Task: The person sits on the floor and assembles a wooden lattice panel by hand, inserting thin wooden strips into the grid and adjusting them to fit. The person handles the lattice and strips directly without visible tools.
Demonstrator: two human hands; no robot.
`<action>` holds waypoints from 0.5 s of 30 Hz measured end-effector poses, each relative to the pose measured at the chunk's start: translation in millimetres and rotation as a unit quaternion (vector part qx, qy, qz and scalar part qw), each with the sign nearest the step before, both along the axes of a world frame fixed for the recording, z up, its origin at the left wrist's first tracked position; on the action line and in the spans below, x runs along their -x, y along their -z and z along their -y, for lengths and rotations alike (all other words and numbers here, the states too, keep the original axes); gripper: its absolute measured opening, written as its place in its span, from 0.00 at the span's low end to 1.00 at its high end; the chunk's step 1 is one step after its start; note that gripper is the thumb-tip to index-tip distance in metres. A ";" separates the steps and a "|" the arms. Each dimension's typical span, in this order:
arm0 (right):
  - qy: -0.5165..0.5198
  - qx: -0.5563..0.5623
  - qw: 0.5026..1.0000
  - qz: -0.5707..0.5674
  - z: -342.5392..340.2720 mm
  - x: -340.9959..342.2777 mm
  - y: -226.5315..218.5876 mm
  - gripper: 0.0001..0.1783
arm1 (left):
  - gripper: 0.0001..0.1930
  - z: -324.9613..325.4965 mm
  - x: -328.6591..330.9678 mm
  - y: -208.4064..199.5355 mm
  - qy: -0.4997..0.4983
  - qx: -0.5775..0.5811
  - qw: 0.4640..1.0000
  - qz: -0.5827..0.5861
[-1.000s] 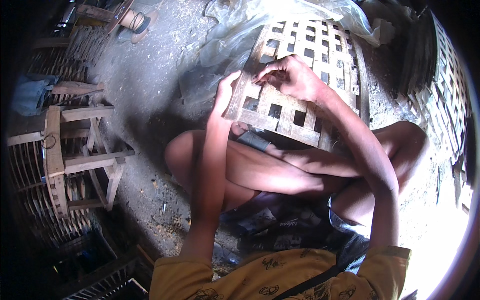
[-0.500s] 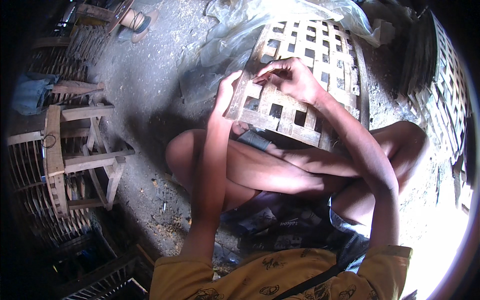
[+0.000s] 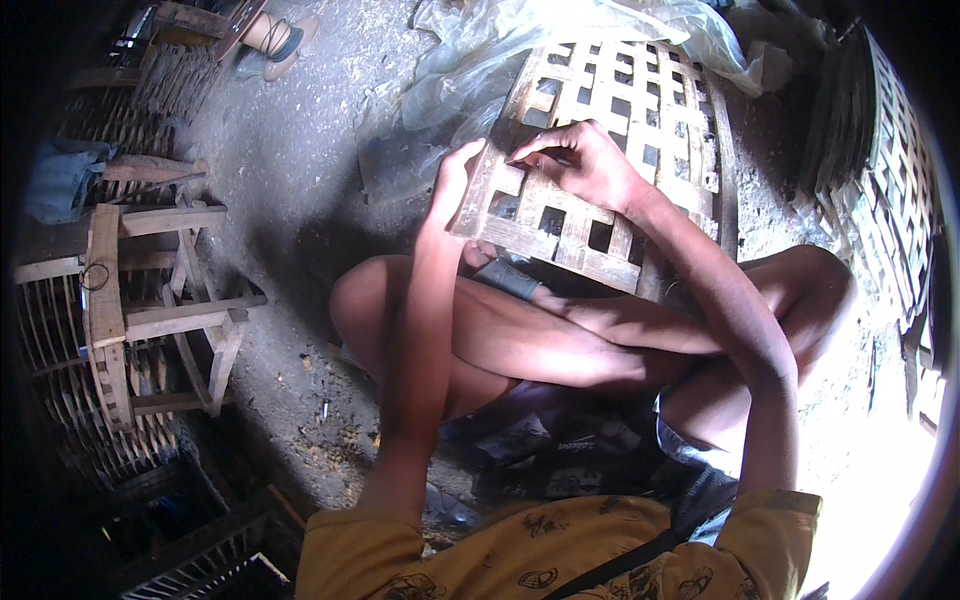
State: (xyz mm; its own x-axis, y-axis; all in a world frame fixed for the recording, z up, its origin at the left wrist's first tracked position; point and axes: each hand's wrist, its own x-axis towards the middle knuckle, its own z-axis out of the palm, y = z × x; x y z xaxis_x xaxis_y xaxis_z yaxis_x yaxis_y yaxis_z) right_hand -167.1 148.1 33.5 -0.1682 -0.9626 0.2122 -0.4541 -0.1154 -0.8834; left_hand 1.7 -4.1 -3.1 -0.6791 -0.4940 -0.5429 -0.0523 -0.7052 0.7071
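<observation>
A woven lattice panel of flat wooden or bamboo strips (image 3: 570, 255) lies tilted in front of my crossed legs, its near end close to my shins. My left hand (image 3: 455, 188) grips the panel's left edge, with its fingers partly hidden behind the frame strip. Over the lattice near that same edge is my right hand (image 3: 592, 168), thumb and forefinger pinched close to the frame strip. Whatever lies between those fingertips is too small to make out.
Clear plastic sheeting (image 3: 430, 100) lies beyond and beside the panel. A stack of similar lattice panels (image 3: 890, 190) stands on the right. To the left are a wooden stand (image 3: 180, 320), slatted pieces and a spool of wire (image 3: 268, 38). Debris (image 3: 335, 440) litters the floor.
My right hand has shifted slightly downward, its fingers drawn closer together at the panel's left edge. My left hand keeps its place on the frame.
</observation>
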 end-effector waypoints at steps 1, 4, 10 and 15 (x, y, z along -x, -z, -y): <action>-0.007 0.010 0.998 -0.054 0.1 -0.1 -3.4 0.12 | 0.17 -3.8 2.3 -4.9 -0.008 0.003 1.000 0.012; -0.002 0.025 0.985 -0.171 0.8 -1.1 -16.6 0.11 | 0.18 -13.5 6.0 -18.6 -0.026 0.014 0.999 0.025; 0.020 0.023 0.997 -0.075 -0.7 5.0 -17.6 0.11 | 0.20 -9.8 5.2 -14.9 -0.005 0.015 1.000 0.005; -0.003 -0.052 0.991 0.126 -15.1 -5.8 -1.7 0.12 | 0.19 -9.2 2.2 -13.5 0.024 0.009 1.000 -0.006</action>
